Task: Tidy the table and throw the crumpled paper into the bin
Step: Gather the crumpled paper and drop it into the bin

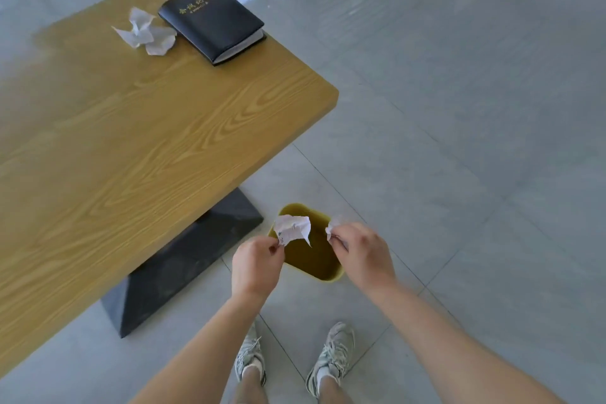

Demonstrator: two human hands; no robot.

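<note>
Both my hands hang over the yellow bin (328, 269) on the floor. Left hand (256, 264) pinches a crumpled paper (293, 229) above the bin mouth; right hand (364, 254) is closed on a smaller scrap (332, 229). A third paper wad (146, 32) lies on the surface (137, 128), touching the black book (211, 18)

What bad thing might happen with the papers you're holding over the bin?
1. The bin is small, and the paper in the left hand hangs near its rim, so the left paper piece may flutter onto the floor.
2. The right hand pinches only a small scrap, which might drift and miss.
3. More crumpled paper sits on the table beside the black book; it might get forgotten.
</note>
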